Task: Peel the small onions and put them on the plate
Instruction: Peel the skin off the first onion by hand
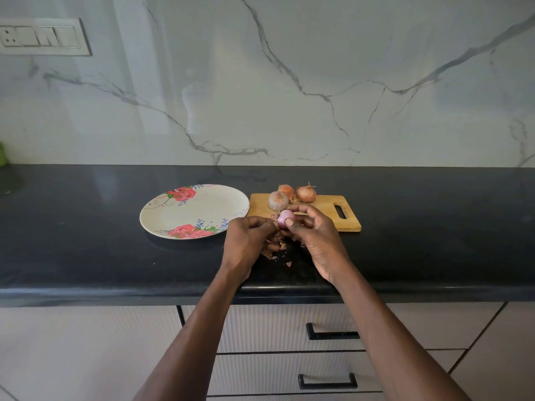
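My right hand (314, 235) grips a small pink peeled onion (285, 217) between thumb and fingers, just above the counter. My left hand (246, 241) sits close against it on the left, fingers curled and pinching a bit of skin at the onion's side. Three unpeeled brown onions (278, 200) (286, 191) (306, 193) lie at the back of a wooden cutting board (321, 206). A floral plate (192, 211) lies left of the board with nothing on it.
Loose scraps of onion skin (275, 254) lie on the black counter (86, 227) under my hands. A marble wall rises behind with a switch panel (43, 36) at upper left. Drawers with black handles (333, 334) are below the counter edge.
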`<state>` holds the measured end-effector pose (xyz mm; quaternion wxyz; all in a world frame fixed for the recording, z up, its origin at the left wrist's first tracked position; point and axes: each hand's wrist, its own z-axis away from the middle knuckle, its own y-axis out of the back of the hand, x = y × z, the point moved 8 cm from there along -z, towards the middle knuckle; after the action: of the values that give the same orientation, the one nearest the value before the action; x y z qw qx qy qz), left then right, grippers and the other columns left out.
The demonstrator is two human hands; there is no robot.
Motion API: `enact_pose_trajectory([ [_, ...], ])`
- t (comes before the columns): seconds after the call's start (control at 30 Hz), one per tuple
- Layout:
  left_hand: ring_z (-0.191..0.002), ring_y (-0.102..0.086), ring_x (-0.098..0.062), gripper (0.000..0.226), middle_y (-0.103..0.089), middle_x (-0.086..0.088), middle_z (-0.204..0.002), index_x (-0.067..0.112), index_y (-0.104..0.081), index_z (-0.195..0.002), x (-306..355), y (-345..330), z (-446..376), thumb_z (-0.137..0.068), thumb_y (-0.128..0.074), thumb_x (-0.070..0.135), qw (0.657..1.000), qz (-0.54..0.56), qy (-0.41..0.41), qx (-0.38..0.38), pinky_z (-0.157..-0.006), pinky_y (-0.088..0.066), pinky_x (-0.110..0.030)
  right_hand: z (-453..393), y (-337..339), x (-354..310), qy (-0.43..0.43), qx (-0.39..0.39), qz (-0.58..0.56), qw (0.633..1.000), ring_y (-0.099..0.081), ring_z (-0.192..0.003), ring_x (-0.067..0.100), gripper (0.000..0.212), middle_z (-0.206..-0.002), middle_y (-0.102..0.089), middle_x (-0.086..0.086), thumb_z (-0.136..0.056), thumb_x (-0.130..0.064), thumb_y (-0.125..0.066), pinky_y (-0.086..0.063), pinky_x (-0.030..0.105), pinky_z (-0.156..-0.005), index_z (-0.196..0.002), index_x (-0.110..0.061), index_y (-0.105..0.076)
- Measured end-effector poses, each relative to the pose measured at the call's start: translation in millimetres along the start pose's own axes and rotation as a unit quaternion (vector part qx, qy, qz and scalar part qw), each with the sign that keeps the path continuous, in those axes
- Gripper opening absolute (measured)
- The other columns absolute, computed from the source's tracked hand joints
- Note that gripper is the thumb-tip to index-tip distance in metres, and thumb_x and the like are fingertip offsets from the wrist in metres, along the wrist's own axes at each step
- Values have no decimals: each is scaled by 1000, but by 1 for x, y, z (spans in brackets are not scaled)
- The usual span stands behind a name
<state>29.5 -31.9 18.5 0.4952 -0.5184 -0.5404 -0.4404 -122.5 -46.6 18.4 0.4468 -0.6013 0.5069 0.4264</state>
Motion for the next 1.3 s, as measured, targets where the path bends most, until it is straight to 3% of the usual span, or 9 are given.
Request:
enact_pose_trajectory([
  [0.3, -51, -66, -21, 17, -71, -15, -66, 0, -72, -79, -1, 4, -1, -94, -65, 6, 1000, 8, -4, 17, -53, -56, -30, -2, 2, 4, -13, 13, -5, 1000, -72, -106, 21, 27, -109, -76, 4, -89, -8, -73, -57, 38, -94, -115, -14, -69],
  [0.43, -59, -69, -24, 17, -72, -15, -70, 2, -73, -80, -3, 7, -3, -94, -68, 10, 999, 14, -7, 33, -64, -59, -37, -4, 2, 6, -30, 18, -39, 999, -73, -94, 25, 15, -99, -77, 12, -97, -9, -62, -58, 32, -79, -110, -7, -69],
  [0.6, -55, -68, -20, 16, -70, -15, -68, -4, -72, -83, -3, 10, -3, -94, -66, 6, 998, 23, -4, 55, -57, -60, -29, -3, 1, 4, -34, 11, -64, 997, -71, -79, 24, 15, -88, -75, 11, -101, -8, -54, -58, 28, -69, -106, -5, -68],
  [0.7, -56, -68, -23, 14, -70, -21, -73, -9, -71, -88, -6, 17, -4, -94, -63, 1, 996, 31, -5, 86, -56, -60, -31, -3, 0, 4, -43, 3, -91, 995, -70, -76, 25, 18, -90, -74, 15, -103, -7, -48, -58, 28, -66, -108, -3, -65],
  [0.77, -65, -72, -25, 14, -73, -18, -86, -1, -70, -104, -5, 17, -6, -94, -60, -2, 996, 31, -9, 81, -63, -63, -38, -3, 0, 4, -51, 1, -102, 993, -70, -74, 26, 20, -90, -74, 17, -105, -10, -46, -57, 28, -64, -108, -2, -64],
  [0.87, -83, -75, -20, 44, -73, -6, -107, 23, -61, -128, -2, 8, -7, -93, -63, -3, 999, 31, -26, 26, -78, -63, -46, -3, 0, 6, -63, 7, -107, 992, -69, -69, 24, 21, -86, -73, 18, -105, -15, -48, -56, 27, -60, -105, -3, -64],
  [0.97, -100, -74, -20, 38, -75, -3, -113, 15, -68, -128, 4, -4, -5, -91, -71, 6, 997, 30, -50, -43, -88, -61, -43, -2, 2, 7, -67, 9, -93, 993, -68, -64, 23, 23, -82, -73, 17, -104, -22, -52, -54, 27, -56, -104, -4, -66],
  [1.1, -102, -74, -28, 34, -77, -10, -106, 7, -70, -123, 6, -11, 0, -90, -73, 9, 994, 66, -44, -74, -88, -61, -40, 0, 4, 5, -65, 18, -76, 995, -65, -61, 23, 20, -76, -72, 12, -98, -25, -63, -52, 27, -52, -98, -5, -64],
  [1.3, -98, -75, -24, 31, -78, -9, -104, 8, -74, -117, 8, -2, 0, -86, -77, 15, 996, 44, -79, -26, -92, -59, -47, 1, 1, 2, -44, 8, -54, 998, -69, -72, 27, 26, -86, -75, 17, -91, -19, -72, -57, 34, -64, -106, -1, -62],
])
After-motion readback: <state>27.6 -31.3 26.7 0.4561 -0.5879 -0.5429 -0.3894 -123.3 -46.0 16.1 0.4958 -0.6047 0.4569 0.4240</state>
